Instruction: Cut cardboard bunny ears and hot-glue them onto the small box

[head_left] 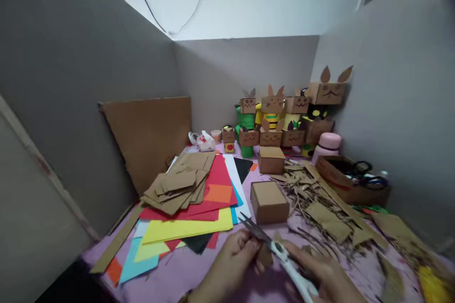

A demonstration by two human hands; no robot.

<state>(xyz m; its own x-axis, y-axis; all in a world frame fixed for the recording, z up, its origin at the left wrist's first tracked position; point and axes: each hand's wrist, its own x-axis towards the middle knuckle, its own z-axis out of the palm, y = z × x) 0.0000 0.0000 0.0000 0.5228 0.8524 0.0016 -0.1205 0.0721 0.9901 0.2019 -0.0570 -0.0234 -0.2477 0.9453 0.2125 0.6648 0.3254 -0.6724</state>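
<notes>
At the bottom centre, my left hand [239,256] pinches a small brown cardboard piece [265,254]. My right hand [314,267] is wrapped round white-handled scissors [284,255], whose dark blades stand apart and point up and left, beside the cardboard piece and above my left fingertips. Just beyond the blades sits a closed cardboard box [269,202], with a second small box [271,160] behind it. Left of my hands lie coloured paper sheets [199,229], with cut cardboard pieces [181,182] stacked on top.
Cardboard animal figures [272,104] stand at the back. On the right are cardboard scraps [329,220], a pink bottle [327,144] and an open box [355,189] holding black-handled scissors. A large cardboard sheet [152,137] leans against the left wall.
</notes>
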